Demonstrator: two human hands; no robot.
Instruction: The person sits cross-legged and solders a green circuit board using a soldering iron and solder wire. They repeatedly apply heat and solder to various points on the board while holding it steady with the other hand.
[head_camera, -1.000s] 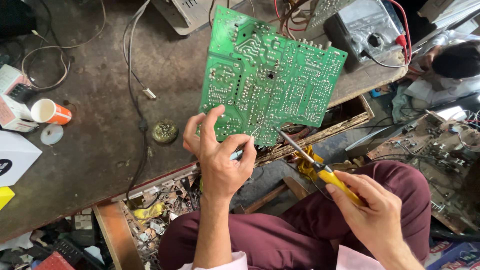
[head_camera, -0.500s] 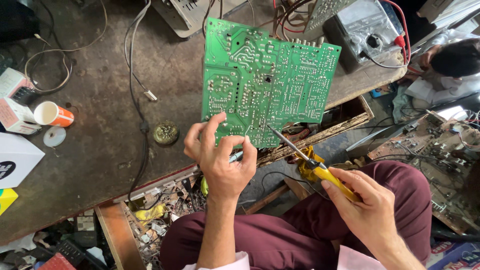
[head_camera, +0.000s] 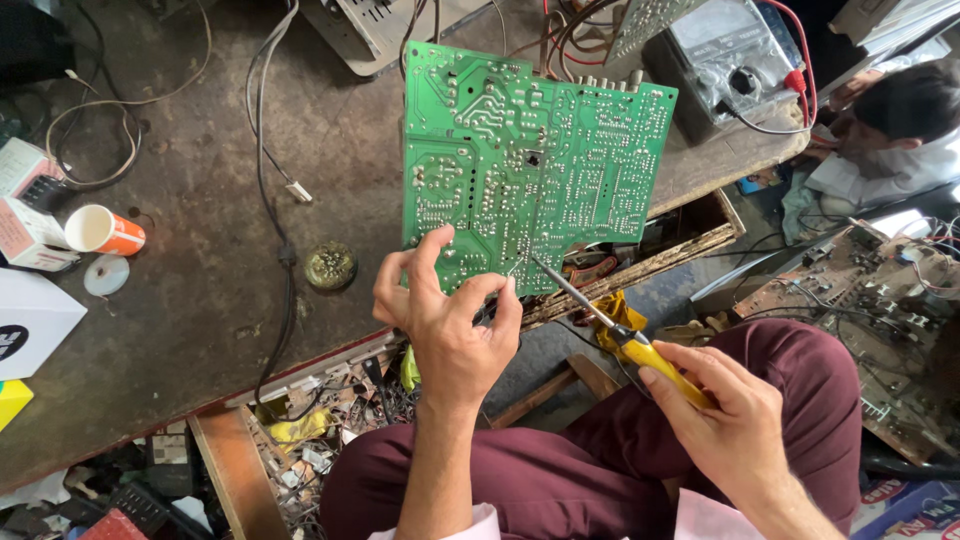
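Centrally, the left hand (head_camera: 450, 330) grips the lower edge of a large green printed circuit board (head_camera: 530, 165), solder side facing the camera, its fingers (head_camera: 432, 255) closed around the board's bottom rim while the thumb side presses near the lower right corner. Held upright and slightly tilted, the board stands above the front edge of the dark, worn wooden bench (head_camera: 200, 300). The right hand (head_camera: 735, 420) closes its fingers round the yellow handle of a soldering iron (head_camera: 620, 335), whose thin metal tip meets the board's lower edge just beside the left hand. Both forearms rise from a lap in maroon trousers (head_camera: 580, 480). On the bench, left of the board, lie a small round brass-coloured tin (head_camera: 330, 266), a black cable (head_camera: 268, 150), and an orange-and-white paper cup (head_camera: 104, 230) on its side. Behind the board sits a grey analogue meter with red leads (head_camera: 730, 60). Below the bench edge, an open wooden drawer (head_camera: 230, 470) holds loose electronic scraps. Another person (head_camera: 900, 130) appears at upper right.
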